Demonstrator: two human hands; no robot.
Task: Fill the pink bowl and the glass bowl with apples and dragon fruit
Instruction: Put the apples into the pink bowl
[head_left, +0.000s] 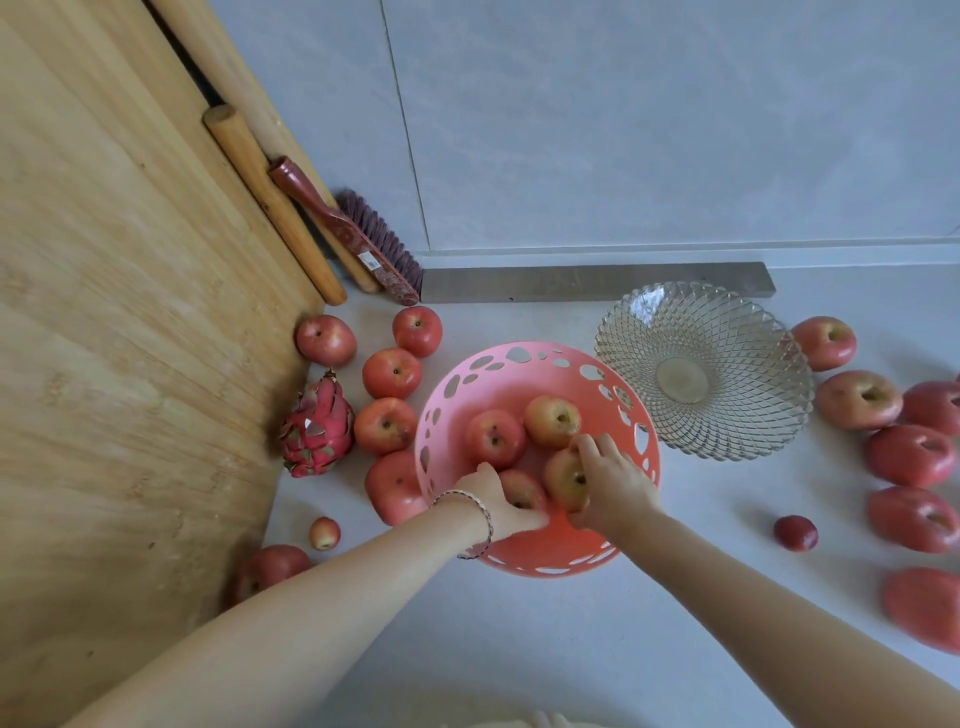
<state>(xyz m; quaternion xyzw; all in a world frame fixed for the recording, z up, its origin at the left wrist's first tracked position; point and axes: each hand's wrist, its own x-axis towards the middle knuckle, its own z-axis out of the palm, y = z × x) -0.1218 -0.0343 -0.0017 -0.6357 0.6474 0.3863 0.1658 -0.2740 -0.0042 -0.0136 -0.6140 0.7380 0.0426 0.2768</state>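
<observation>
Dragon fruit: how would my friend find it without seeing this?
Start at the big wooden board on the left. The dragon fruit stands at its foot, left of the pink bowl. Nearby apples are smooth and round; it alone is spiky, with green-tipped scales.

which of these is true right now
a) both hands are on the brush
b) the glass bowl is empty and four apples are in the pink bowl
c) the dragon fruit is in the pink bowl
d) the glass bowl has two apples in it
b: the glass bowl holds nothing, while the pink bowl holds four apples, the left hand and right hand each on one; the dragon fruit lies outside on the counter.
</observation>
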